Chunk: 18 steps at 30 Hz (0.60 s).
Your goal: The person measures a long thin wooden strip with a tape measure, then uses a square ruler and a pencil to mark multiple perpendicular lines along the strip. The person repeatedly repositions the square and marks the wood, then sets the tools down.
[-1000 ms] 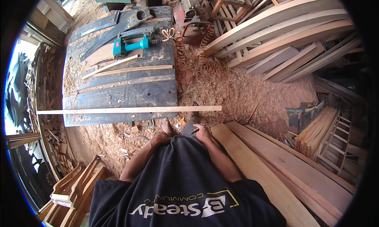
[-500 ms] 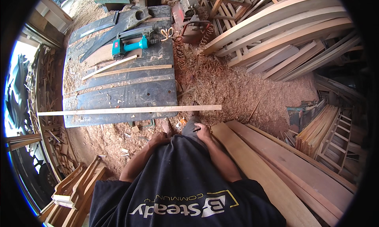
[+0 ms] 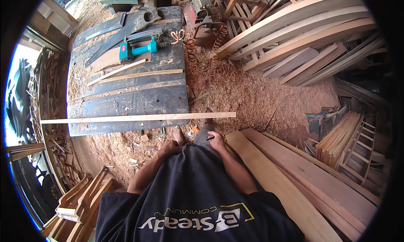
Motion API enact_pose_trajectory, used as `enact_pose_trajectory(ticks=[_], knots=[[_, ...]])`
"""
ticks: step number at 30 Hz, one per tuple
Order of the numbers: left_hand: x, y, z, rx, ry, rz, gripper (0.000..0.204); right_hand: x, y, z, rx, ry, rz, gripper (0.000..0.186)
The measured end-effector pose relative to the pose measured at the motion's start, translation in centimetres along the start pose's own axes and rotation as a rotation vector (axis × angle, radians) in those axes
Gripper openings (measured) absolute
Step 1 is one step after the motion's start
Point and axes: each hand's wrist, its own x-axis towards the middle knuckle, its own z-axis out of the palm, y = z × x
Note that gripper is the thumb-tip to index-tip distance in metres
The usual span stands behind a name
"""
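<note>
My left hand (image 3: 169,147) rests low by my lap with its fingers curled in; whatever they may hold is hidden. On my right leg lies my right hand (image 3: 216,141), closed on a small dark stick-like thing (image 3: 209,138). Beyond both hands, a long thin wooden strip (image 3: 139,117) lies across the near part of the dark board (image 3: 126,99) and sticks out past its two sides. Two shorter wooden strips, one straight (image 3: 122,70) and one slightly bent (image 3: 143,75), lie farther back on it, apart from my hands.
A teal nail gun (image 3: 139,49) with a coiled hose (image 3: 191,52) and a handsaw (image 3: 122,34) lie on the board's far part. Wide planks (image 3: 277,179) are at my right, curved timbers (image 3: 294,27) beyond. Shaped wooden pieces (image 3: 84,195) stand at lower left. Shavings cover the floor (image 3: 261,96).
</note>
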Motion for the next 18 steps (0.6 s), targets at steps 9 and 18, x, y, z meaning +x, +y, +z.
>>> enact_pose_trajectory(ticks=[9,18], knots=[[-0.6,1.0,-0.9,0.014,-0.023,-0.017,0.076,0.2,0.1,0.1,0.084,0.031,0.027,0.031],[-0.7,0.8,-1.0,0.023,-0.028,-0.047,0.083,0.3,0.8,0.4,0.078,0.048,-0.004,0.028]])
